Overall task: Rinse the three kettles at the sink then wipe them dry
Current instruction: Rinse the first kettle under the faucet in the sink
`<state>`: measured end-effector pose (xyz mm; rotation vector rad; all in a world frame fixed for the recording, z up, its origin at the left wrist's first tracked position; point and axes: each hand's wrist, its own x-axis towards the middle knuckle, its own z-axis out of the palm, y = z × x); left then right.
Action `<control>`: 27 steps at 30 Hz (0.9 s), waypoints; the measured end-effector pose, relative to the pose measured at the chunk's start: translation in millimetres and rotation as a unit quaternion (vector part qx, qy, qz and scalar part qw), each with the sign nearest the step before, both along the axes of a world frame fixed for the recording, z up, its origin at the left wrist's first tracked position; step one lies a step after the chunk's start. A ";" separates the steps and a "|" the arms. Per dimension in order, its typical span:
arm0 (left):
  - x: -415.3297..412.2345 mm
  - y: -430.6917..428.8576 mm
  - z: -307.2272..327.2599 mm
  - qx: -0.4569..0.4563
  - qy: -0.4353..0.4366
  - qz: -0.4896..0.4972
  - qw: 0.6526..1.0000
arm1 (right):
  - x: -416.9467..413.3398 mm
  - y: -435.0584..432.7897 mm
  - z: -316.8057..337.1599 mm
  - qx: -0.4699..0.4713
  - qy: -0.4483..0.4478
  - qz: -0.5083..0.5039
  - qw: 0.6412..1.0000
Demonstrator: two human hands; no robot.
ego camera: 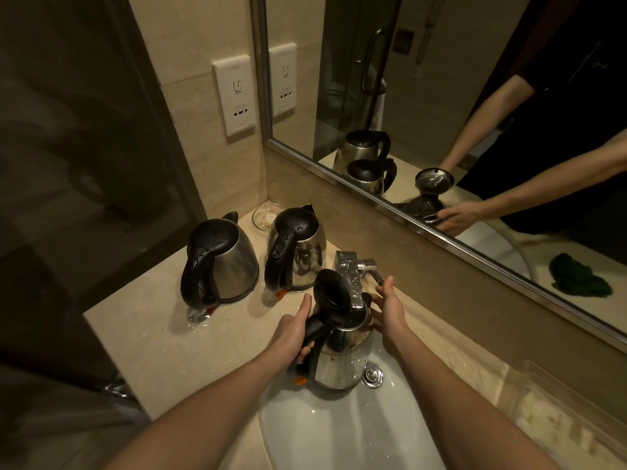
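Three steel kettles with black handles and lids are in view. One kettle [342, 354] stands over the white sink [346, 432] under the chrome tap [351, 276], its lid flipped up. My left hand [293, 330] grips its black handle. My right hand [388, 308] is open, fingers spread, touching the kettle's far side near the tap lever. Two other kettles stand on the wet counter at the left: one [220, 262] further left, one [297, 249] nearer the tap, both with lids down and water drops on them.
A glass dish [264, 217] sits in the counter corner behind the kettles. A mirror [475, 96] runs along the back wall; it reflects a dark green cloth [576, 276] lying on the counter to the right. A wall socket [234, 96] is above the counter. Water puddles lie around the left kettles.
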<state>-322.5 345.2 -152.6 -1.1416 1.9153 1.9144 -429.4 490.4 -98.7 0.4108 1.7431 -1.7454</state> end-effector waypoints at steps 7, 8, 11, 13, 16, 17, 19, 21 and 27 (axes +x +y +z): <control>0.1 -0.6 -2.6 -0.001 -0.004 0.000 1.000 | -0.2 0.4 -1.9 0.004 0.001 0.002 1.000; 0.3 -0.4 -2.9 -0.001 -0.002 -0.001 1.000 | 0.2 0.5 -1.3 0.003 0.001 0.003 1.000; 0.1 -0.2 -1.8 -0.001 0.001 0.001 1.000 | 0.2 0.8 -1.1 0.000 0.002 0.006 1.000; 0.1 -0.1 -1.1 0.000 0.001 0.001 1.000 | 0.0 0.5 -1.2 0.000 0.002 0.005 1.000; 0.9 0.4 -1.7 0.000 -0.002 0.002 1.000 | 0.4 -0.1 -1.0 0.002 0.001 0.004 1.000; 1.1 0.5 -1.9 -0.001 -0.002 0.004 1.000 | 0.7 -0.1 -0.8 0.002 0.002 0.003 1.000; 1.0 0.9 -1.6 -0.002 -0.003 0.010 1.000 | 1.0 0.0 -0.4 0.003 0.001 0.002 1.000; 1.1 1.1 -1.3 -0.001 -0.003 0.011 1.000 | 1.0 0.2 -0.7 0.004 0.002 0.001 1.000; 1.2 0.1 -0.7 0.000 -0.003 0.015 1.000 | 1.0 0.2 -0.6 0.002 0.002 0.005 1.000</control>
